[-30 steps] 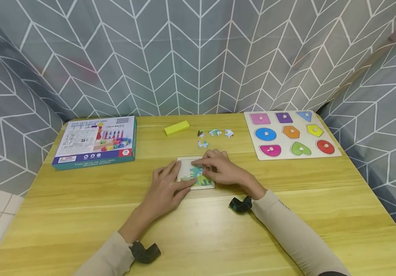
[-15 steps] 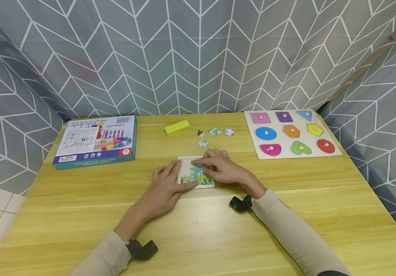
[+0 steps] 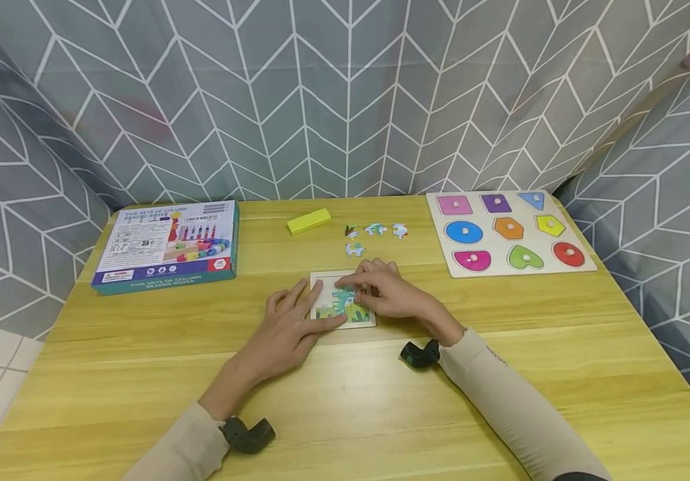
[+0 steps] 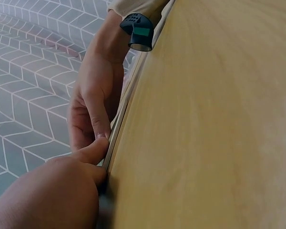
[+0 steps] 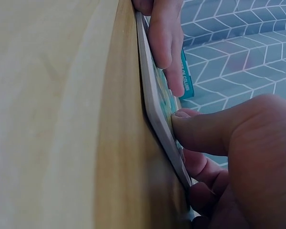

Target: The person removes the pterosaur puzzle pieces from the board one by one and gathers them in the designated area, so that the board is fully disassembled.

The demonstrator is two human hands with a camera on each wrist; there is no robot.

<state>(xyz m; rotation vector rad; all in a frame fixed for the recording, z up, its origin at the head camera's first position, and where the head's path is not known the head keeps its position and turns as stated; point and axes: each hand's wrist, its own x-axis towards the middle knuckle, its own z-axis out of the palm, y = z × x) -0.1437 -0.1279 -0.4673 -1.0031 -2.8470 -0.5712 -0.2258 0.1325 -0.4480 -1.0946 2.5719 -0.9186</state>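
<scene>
A small jigsaw board with a pale frame lies flat on the table, partly filled with green and teal dinosaur pieces. My left hand rests at its left side with fingers extended, the thumb pressing on the bottom row. From the right, my right hand reaches over the board, thumb and index finger pinching a teal puzzle piece at the upper middle. In the right wrist view, the right thumb presses down on the puzzle face, and other fingers curl by the board's edge.
Several loose puzzle pieces lie just behind the board. A yellow block sits to their left. A bead-toy box stands at the back left, a knobbed shape board at the back right. Grey patterned curtain hangs behind the table.
My left thumb has slid slightly right along the board's bottom row, uncovering the lower-left piece, and the left wrist has shifted a little. My right hand stays nearly in place.
</scene>
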